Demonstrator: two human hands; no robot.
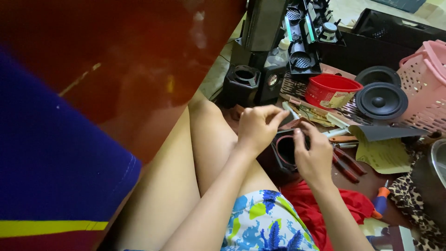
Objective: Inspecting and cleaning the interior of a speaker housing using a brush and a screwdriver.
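nearest the camera a blue sleeve with a yellow stripe fills the lower left, blurred and cut off by the frame, with a dark red blur above it that cannot be made out. a bare thigh runs up the middle, and floral shorts sit at the bottom edge. both forearms reach forward from there. the left hand is raised, wrist bent, thumb and forefinger pinched together at the tips while the other fingers curl loosely; whatever it pinches is too small to tell. the right hand lies just beside it, back to the camera, fingers curled over the rim of a black speaker frame with a round hole; its fingertips are hidden, so its grip is unclear, though it touches the frame. the frame rests between the two hands, just past the knee, partly covered by the right hand. a red cloth lies under the right wrist. red pliers lie right of that hand, and a screwdriver nearer, half hidden. farther off stand a red tub, two black speaker cones, and a pink basket cut off at the right edge. farthest, black speaker boxes rise out of the frame.
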